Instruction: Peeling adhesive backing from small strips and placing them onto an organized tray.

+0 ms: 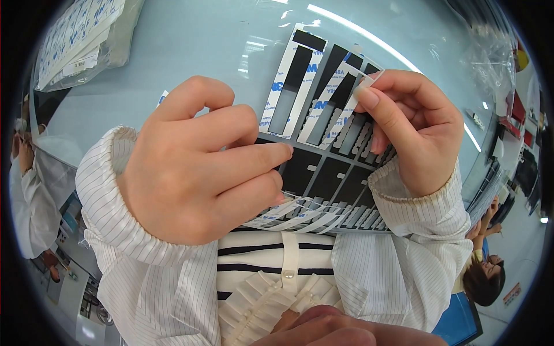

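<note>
My right hand (412,124) is closed in a pinch, thumb against forefinger, on a thin white adhesive-liner strip (351,102) with blue print. The strip rises at an angle above a dark sheet of die-cut black pieces (325,176). My left hand (199,164) hovers over the sheet's left side, fingers loosely bent and apart. One fingertip reaches the sheet's middle; whether it presses there I cannot tell. Its thumb is hidden, and I see nothing held. Printed liner frames (277,95) stand on the sheet's far part, and curled white strips (300,216) lie along its near edge.
A clear plastic bag of printed adhesive sheets (92,43) lies at the far left of the pale blue-grey table (190,34). Crumpled clear plastic (487,52) is at the far right. Other people work beyond the table's sides.
</note>
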Motion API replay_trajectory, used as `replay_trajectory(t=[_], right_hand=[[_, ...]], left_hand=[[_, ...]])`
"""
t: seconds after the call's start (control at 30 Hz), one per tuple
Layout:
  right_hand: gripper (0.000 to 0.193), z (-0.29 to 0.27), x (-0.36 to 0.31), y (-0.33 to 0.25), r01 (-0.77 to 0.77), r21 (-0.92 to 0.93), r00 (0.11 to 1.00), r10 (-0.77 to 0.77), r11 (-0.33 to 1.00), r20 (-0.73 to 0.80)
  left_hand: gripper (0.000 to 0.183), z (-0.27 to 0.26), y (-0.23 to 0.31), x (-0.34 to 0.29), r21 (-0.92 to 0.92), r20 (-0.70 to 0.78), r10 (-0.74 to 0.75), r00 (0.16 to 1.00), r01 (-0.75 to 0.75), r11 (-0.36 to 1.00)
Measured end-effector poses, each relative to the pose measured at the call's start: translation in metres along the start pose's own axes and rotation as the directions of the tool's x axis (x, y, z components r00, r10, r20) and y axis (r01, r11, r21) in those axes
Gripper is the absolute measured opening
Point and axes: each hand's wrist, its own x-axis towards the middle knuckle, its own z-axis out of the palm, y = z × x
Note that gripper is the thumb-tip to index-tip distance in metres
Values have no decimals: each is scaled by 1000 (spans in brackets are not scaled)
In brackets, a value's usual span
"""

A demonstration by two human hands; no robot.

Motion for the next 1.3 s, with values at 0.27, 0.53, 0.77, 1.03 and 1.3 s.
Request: replay_trajectory(t=[0.27,0.53,0.77,1.03,1.3], right_hand=[[15,0,0,2,8,-10,1000,-8,1000,-6],[15,0,1,4,26,-7,1000,-26,1000,6],[15,-1,1,5,46,-17,999,-46,999,4],[13,0,1,6,69,-41,997,-70,997,-12],[13,0,0,7,77,-33,997,-78,996,-24]], left_hand=[[24,2,-4,-1,12,10,39,999,-39,999],[24,2,-3,-1,38,-1,72,997,-72,997],[24,5,0,1,55,14,52,999,-53,997],[23,6,2,4,63,44,22,999,-24,998],[23,7,1,4,94,64,48,997,-54,994]])
